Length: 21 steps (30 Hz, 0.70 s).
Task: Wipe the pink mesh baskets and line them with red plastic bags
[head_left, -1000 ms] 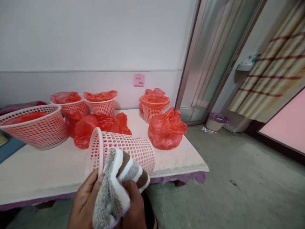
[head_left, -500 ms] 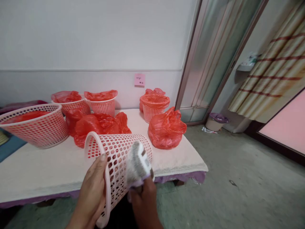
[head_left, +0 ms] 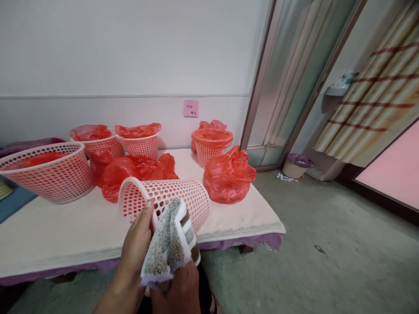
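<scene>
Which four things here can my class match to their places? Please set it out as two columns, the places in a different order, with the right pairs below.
Things:
1. striped cloth
2. sideways basket
3. pink note
4. waste bin

Places:
A. stuck on the wall
B. held at the rim by the left hand
C. on the floor
D. in the right hand

Pairs: 1-D; 2-B; 3-A; 4-C

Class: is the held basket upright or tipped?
Tipped on its side: the held basket has its rim facing left, gripped by the left hand, and its narrower end pointing right.
</scene>
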Each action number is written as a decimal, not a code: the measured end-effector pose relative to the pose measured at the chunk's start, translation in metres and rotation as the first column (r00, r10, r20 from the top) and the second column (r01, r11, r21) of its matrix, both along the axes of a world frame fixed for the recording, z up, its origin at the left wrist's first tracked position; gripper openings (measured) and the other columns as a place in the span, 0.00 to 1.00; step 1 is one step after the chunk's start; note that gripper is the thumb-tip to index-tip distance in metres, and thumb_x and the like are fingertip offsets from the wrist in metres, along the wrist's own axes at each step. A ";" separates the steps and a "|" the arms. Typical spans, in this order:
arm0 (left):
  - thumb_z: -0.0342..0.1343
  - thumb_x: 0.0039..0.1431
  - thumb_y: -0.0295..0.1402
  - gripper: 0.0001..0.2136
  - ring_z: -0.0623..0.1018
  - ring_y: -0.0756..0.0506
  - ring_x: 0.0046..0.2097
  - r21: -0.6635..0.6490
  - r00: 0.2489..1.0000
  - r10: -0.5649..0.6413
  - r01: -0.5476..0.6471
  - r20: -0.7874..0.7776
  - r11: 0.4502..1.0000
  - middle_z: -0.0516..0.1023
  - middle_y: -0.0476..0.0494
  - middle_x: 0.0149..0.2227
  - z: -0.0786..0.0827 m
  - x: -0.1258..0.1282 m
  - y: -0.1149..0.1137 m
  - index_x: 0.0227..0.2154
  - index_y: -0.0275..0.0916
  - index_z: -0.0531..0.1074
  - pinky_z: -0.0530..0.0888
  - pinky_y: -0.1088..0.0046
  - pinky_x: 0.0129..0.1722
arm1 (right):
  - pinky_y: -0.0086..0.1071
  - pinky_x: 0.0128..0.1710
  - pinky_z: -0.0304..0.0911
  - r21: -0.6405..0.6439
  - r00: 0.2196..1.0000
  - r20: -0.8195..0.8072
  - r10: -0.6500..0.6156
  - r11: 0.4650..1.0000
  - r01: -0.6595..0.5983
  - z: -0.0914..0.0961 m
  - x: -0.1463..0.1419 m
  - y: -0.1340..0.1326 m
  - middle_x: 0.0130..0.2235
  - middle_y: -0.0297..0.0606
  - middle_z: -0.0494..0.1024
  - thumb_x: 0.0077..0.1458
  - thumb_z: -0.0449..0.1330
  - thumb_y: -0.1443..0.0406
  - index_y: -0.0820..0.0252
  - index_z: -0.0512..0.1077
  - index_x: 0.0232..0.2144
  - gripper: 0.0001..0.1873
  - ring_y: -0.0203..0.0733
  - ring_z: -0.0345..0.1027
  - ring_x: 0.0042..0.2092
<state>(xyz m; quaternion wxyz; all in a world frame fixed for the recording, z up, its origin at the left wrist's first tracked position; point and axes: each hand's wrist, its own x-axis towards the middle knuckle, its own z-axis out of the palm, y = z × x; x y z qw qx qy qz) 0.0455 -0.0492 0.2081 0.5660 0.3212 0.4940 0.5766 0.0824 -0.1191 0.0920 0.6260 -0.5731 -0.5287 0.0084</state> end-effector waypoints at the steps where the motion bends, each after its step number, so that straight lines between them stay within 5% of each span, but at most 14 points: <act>1: 0.65 0.51 0.43 0.17 0.81 0.38 0.47 0.006 0.999 -0.039 0.039 -0.005 0.999 0.83 0.43 0.40 -0.002 0.001 -0.003 0.39 0.37 0.78 0.77 0.68 0.45 | 0.50 0.40 0.74 -0.006 0.999 -0.048 0.024 1.000 -0.024 0.006 0.005 0.000 0.45 0.51 0.79 0.43 0.60 0.68 0.60 0.66 0.57 0.35 0.59 0.75 0.44; 6: 0.58 0.56 0.48 0.20 0.76 0.37 0.56 0.146 0.924 -0.320 0.353 -0.209 0.924 0.80 0.40 0.51 -0.038 -0.019 -0.025 0.47 0.41 0.77 0.73 0.64 0.54 | 0.36 0.29 0.71 -0.108 0.928 -0.353 0.117 0.981 -0.164 0.042 0.043 0.002 0.29 0.38 0.77 0.42 0.59 0.67 0.58 0.73 0.35 0.13 0.46 0.72 0.31; 8: 0.69 0.44 0.42 0.21 0.78 0.33 0.53 0.117 0.818 -0.394 0.479 -0.420 0.870 0.81 0.39 0.49 -0.067 -0.037 -0.035 0.44 0.45 0.80 0.75 0.61 0.52 | 0.31 0.25 0.66 -0.140 0.884 -0.454 0.113 0.971 -0.196 0.053 0.060 0.004 0.25 0.33 0.73 0.45 0.60 0.66 0.58 0.71 0.29 0.05 0.40 0.68 0.27; 10: 0.72 0.39 0.32 0.32 0.75 0.32 0.58 0.062 0.621 -0.458 0.633 -0.636 0.772 0.78 0.42 0.55 -0.094 -0.055 -0.044 0.52 0.52 0.76 0.70 0.57 0.59 | 0.28 0.23 0.62 -0.153 0.835 -0.540 0.106 0.963 -0.222 0.061 0.074 0.006 0.23 0.29 0.70 0.47 0.61 0.65 0.58 0.69 0.27 0.04 0.36 0.64 0.25; 12: 0.67 0.46 0.31 0.25 0.76 0.34 0.57 0.088 0.532 -0.370 0.651 -0.762 0.754 0.79 0.43 0.54 -0.111 -0.067 -0.050 0.50 0.57 0.77 0.69 0.57 0.60 | 0.27 0.24 0.61 -0.131 0.797 -0.582 0.158 0.950 -0.284 0.066 0.083 0.007 0.24 0.29 0.71 0.50 0.62 0.64 0.59 0.69 0.28 0.05 0.35 0.63 0.26; 17: 0.56 0.60 0.32 0.20 0.78 0.39 0.54 0.236 0.482 -0.153 0.651 -0.863 0.721 0.79 0.44 0.54 -0.102 -0.075 -0.049 0.54 0.55 0.75 0.72 0.70 0.56 | 0.32 0.36 0.67 -0.025 0.823 -0.485 0.296 0.936 -0.352 0.061 0.082 0.010 0.31 0.34 0.75 0.50 0.57 0.69 0.59 0.73 0.35 0.08 0.41 0.69 0.35; 21: 0.57 0.60 0.34 0.19 0.81 0.41 0.50 0.378 0.499 0.030 0.615 -0.866 0.692 0.81 0.45 0.52 -0.079 -0.080 -0.047 0.55 0.51 0.74 0.75 0.76 0.49 | 0.35 0.37 0.66 -0.053 0.964 -0.214 0.155 0.984 -0.170 0.030 0.089 0.027 0.31 0.36 0.74 0.42 0.54 0.70 0.59 0.72 0.32 0.13 0.44 0.68 0.35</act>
